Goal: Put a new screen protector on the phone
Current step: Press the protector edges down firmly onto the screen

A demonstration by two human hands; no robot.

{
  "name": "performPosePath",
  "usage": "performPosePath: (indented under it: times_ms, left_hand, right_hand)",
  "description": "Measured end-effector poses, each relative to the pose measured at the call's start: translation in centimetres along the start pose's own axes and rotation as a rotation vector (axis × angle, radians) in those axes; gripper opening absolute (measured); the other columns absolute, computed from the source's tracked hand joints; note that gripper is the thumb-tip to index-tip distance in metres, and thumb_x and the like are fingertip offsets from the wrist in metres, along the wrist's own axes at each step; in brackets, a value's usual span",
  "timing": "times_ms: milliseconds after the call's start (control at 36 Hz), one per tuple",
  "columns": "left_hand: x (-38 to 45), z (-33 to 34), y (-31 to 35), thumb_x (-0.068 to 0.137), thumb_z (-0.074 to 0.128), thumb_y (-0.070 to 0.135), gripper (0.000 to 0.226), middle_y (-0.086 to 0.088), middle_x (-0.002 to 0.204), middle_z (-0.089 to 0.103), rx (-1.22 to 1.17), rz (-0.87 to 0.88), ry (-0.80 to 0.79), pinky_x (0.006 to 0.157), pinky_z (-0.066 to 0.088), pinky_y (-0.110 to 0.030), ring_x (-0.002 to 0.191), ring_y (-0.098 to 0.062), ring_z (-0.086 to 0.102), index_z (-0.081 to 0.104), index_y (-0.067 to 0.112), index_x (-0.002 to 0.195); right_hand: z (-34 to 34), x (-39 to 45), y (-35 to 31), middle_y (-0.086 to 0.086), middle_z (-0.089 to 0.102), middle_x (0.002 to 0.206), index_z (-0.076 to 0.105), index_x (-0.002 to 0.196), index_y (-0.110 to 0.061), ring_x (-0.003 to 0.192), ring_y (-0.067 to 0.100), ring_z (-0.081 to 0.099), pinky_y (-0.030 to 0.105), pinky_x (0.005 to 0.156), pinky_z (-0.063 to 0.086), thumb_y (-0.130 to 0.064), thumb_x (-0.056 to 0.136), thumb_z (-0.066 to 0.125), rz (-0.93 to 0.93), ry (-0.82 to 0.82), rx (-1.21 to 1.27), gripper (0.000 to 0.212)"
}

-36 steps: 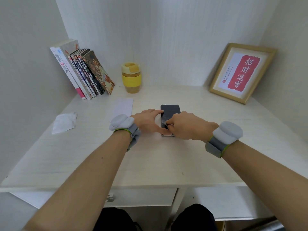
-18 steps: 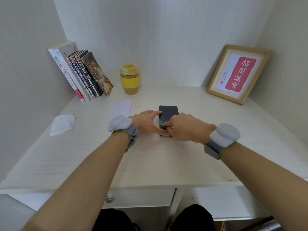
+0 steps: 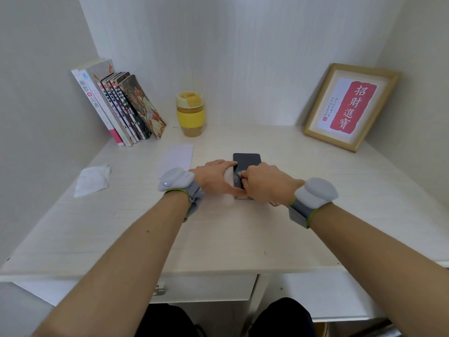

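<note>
The phone [image 3: 246, 164] lies flat and face up on the middle of the white desk [image 3: 218, 239], its long side running near to far, its far half showing dark and bare. The left hand [image 3: 215, 178] grasps it from the left: fingers reach along the far part of the left edge, and the thumb lies against the near left corner. The right hand [image 3: 266, 183] sits over the phone's near half with its fingers curled, pinching a small pale tab [image 3: 238, 175] at the screen. Each wrist carries a grey band.

Just left of the phone lies a white sheet [image 3: 178, 158], and farther left a crumpled wipe [image 3: 92, 180]. At the far left a row of books [image 3: 116, 105] leans on the wall; a yellow cup [image 3: 190, 114] stands beside them. A framed picture [image 3: 349, 107] with red calligraphy leans in the far right corner. White panelled walls close in the desk on three sides.

Compared with half a second ago, the hands and phone hold almost the same arrangement.
</note>
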State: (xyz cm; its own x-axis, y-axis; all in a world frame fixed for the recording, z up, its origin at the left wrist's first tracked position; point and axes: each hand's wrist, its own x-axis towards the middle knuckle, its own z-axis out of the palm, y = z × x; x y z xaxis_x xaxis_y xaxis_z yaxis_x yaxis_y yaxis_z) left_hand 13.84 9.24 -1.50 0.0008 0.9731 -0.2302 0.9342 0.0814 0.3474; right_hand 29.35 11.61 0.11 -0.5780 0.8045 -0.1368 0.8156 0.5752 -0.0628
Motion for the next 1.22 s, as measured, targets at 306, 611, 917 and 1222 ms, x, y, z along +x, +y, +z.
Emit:
performPosePath:
  times_ms: [306,611,917,1222]
  left_hand:
    - [-0.1,-0.2,0.2,0.065,0.067,0.074,0.11,0.008,0.158,0.017,0.022,-0.007,-0.017,0.118,0.02,-0.043,0.145,-0.018,0.015,0.013,0.033,0.151]
    - [-0.8,-0.8,1.3,0.072,0.064,0.069,0.105,0.003,0.158,0.017,0.053,-0.012,-0.031,0.117,0.018,-0.037,0.145,-0.02,0.016,0.012,0.026,0.153]
    - [-0.9,-1.0,1.6,0.072,0.065,0.069,0.105,0.003,0.158,0.018,0.059,-0.028,-0.037,0.116,0.019,-0.037,0.144,-0.02,0.018,0.012,0.027,0.153]
    - [-0.8,-1.3,1.9,0.072,0.065,0.069,0.106,0.002,0.157,0.019,0.078,-0.046,-0.052,0.114,0.023,-0.036,0.143,-0.021,0.023,0.012,0.027,0.153]
  right_hand:
    - [-0.8,-1.0,0.5,0.005,0.051,0.085,0.058,0.095,-0.025,0.056,0.021,0.045,0.026,0.046,0.035,-0.025,0.097,0.036,0.008,-0.025,0.059,0.022]
    - [0.5,-3.0,1.4,0.005,0.049,0.087,0.056,0.104,-0.017,0.073,0.026,0.049,0.031,0.062,0.04,-0.024,0.097,0.04,0.131,0.062,0.068,0.019]
    - [-0.1,-0.7,2.2,0.009,0.056,0.095,0.05,0.094,-0.016,0.068,0.024,0.048,0.026,0.05,0.033,-0.023,0.096,0.039,0.13,0.021,0.071,0.014]
    - [0.1,-0.6,1.6,0.011,0.058,0.112,0.055,0.123,-0.014,0.091,0.034,0.059,0.032,0.063,0.044,-0.02,0.098,0.04,0.173,0.073,0.133,0.029]
